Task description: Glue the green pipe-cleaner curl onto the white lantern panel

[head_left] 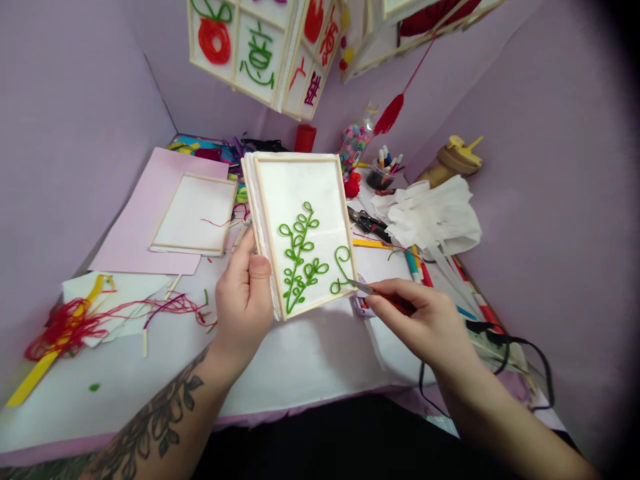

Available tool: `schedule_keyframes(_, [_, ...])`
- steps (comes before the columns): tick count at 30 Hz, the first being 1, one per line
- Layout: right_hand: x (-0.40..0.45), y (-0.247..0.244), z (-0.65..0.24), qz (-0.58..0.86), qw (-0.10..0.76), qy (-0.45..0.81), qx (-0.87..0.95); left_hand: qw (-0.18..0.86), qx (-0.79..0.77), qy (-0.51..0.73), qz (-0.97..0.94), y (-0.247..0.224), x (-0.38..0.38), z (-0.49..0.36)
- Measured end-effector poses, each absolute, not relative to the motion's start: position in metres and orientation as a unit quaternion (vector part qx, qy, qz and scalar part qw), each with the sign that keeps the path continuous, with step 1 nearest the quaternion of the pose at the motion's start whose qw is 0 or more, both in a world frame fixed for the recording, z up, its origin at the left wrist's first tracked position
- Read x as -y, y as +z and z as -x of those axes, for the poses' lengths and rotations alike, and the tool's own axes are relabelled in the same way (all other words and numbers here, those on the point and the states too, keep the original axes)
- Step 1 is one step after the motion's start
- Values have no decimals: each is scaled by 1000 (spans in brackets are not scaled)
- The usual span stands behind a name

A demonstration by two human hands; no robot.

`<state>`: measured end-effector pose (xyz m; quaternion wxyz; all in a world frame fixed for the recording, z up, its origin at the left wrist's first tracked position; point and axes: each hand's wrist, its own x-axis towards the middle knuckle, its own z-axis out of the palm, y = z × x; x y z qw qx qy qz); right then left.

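My left hand (pixel 245 300) is closed around the left edge of a wood-framed white panel (pixel 273 183), holding it tilted above the table. The panel has a second layer behind it along that edge. On its face lies a green leafy sprig (pixel 300 250) of looped cord or pipe cleaner. A separate curled green piece (pixel 343 267) lies near the panel's lower right corner. My right hand (pixel 417 320) pinches a slim pointed metal tool (pixel 363 287) with a reddish grip, mostly hidden by the fingers. Its tip meets the curled green piece.
Decorated lanterns (pixel 260 47) hang above, one with a red tassel (pixel 390 115). Another framed panel (pixel 193 213) lies on pink card at left, near tangled red thread (pixel 65 330). Pliers (pixel 370 223), a white ruffled bundle (pixel 435 213) and a pen cup (pixel 384 175) stand at right.
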<state>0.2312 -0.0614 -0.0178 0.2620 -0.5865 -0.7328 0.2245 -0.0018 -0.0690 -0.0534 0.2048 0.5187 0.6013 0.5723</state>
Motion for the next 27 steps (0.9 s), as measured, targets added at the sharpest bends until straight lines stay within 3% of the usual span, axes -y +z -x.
schedule_keyframes(27, [56, -11, -222, 533, 217, 78, 814, 205, -593, 570, -530, -55, 69, 4])
